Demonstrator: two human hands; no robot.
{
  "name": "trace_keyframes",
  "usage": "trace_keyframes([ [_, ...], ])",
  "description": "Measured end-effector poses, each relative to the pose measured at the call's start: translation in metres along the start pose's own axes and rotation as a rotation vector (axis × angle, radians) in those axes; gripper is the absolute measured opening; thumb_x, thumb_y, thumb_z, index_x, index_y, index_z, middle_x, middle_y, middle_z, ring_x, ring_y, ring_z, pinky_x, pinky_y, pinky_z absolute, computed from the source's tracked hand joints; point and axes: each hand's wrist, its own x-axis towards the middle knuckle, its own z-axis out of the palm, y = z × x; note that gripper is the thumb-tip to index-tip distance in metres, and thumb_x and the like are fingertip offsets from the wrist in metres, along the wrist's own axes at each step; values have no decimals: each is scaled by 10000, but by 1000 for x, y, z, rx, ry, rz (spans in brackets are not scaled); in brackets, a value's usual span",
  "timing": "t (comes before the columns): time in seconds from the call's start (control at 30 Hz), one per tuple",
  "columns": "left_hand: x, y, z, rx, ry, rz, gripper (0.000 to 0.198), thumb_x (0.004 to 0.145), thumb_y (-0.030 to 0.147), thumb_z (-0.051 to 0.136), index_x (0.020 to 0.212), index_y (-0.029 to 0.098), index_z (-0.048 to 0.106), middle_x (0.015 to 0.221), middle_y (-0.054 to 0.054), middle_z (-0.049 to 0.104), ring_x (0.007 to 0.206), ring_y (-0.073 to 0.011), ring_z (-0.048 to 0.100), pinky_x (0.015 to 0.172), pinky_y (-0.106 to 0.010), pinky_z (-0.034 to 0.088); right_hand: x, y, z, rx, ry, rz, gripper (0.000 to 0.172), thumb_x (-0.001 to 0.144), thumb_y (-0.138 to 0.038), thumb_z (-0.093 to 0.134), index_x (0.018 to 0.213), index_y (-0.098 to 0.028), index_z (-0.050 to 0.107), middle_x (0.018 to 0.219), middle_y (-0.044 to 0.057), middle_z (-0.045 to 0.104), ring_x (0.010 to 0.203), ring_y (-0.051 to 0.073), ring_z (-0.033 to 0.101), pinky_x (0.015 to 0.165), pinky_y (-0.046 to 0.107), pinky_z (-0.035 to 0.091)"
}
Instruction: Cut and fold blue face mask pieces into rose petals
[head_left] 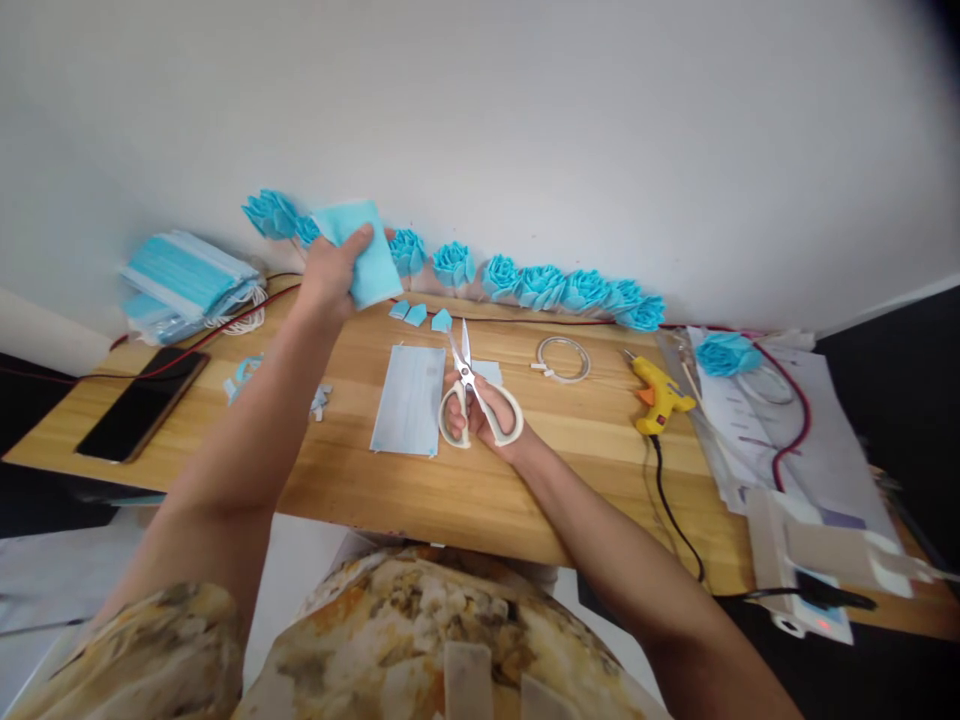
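My left hand pinches a folded light-blue sheet, raised near the wall in front of the row of blue flowers. In my right hand are white-handled scissors, their blades parted and pointing away from me. A flat pale-blue mask lies on the wooden table just left of the scissors. Another small light-blue piece lies partly behind my right hand. Three small cut blue pieces rest near the table's back edge.
On the left are a stack of masks, a phone and blue scraps. To the right are a clear ring, a yellow glue gun with a black cord, papers, a blue flower and a power strip.
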Motion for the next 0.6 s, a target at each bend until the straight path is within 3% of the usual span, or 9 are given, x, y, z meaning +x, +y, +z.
trace_keyframes([
  [0.1,-9,-4,14,30,-43,-103,364,718,450,876,890,182,699,877,-92,798,930,-280,745,847,-437,633,0,3,-1,12,6,-16,468,880,-603,685,1117,-206,607,690,-35,650,538,140,586,487,271,499],
  [0.27,-32,4,22,-36,-67,-161,238,784,315,789,955,176,700,842,-28,798,824,-214,712,738,-337,610,-1,1,4,-9,-7,-48,439,888,-578,679,1106,-203,612,675,-24,657,525,151,584,480,285,497],
  [0.4,-54,10,17,-27,-66,-204,216,752,358,815,879,225,701,800,-1,784,786,-220,699,626,-310,565,-7,-45,1,2,62,-227,350,936,-539,608,1083,-222,619,662,-23,632,548,157,588,486,278,472],
  [0.43,-59,10,16,-23,-56,-227,212,740,346,825,870,231,705,794,0,778,784,-220,699,620,-304,563,-11,-63,-5,14,116,-312,324,947,-537,584,1088,-247,613,696,-24,644,574,157,593,488,273,471],
  [0.53,-73,4,11,-28,22,-305,203,709,284,833,850,223,701,752,15,751,708,-185,673,589,-272,543,-34,-119,-40,134,482,-755,249,1005,-469,486,989,-258,616,744,-11,640,623,132,596,607,280,519],
  [0.6,-80,-1,8,-40,45,-340,182,730,268,807,857,200,696,734,21,731,646,-147,637,576,-244,527,-53,-146,-70,174,678,-923,235,1013,-437,454,947,-273,608,729,-32,617,640,112,596,676,265,526],
])
